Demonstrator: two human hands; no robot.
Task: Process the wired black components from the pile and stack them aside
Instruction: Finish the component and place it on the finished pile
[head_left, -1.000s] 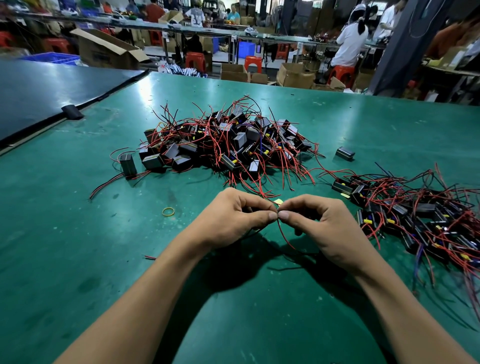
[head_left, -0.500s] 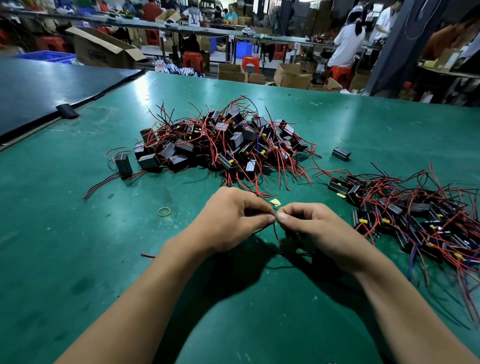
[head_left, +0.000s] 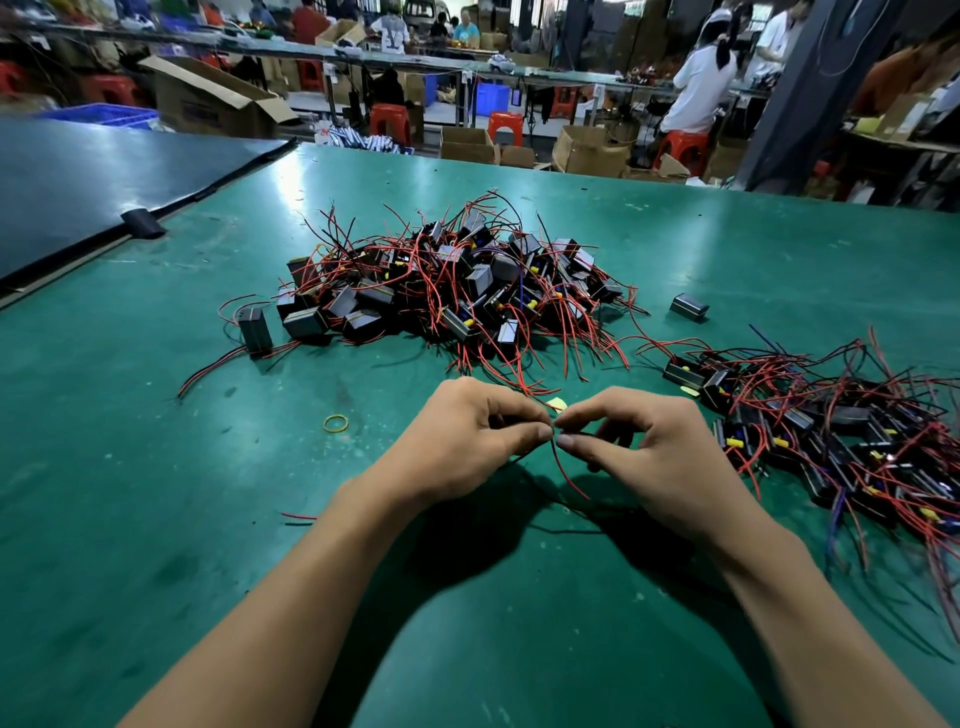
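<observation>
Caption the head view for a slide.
Left hand and right hand pinch a red wire over the green table; pile ahead, second heap at right.

both bare forearms enter from the bottom edge and angle inward, meeting at mid-frame. left hand (head_left: 467, 441): back facing up, fingers curled, thumb and forefinger tips pressed together at its inner side, pinching a thin red wire (head_left: 567, 475). right hand (head_left: 660, 452): mirrored pose, thumb and forefinger pinching the same wire, the other fingers curled beneath; the two pinches sit tip to tip, touching or just short of it, cannot tell which.
</observation>
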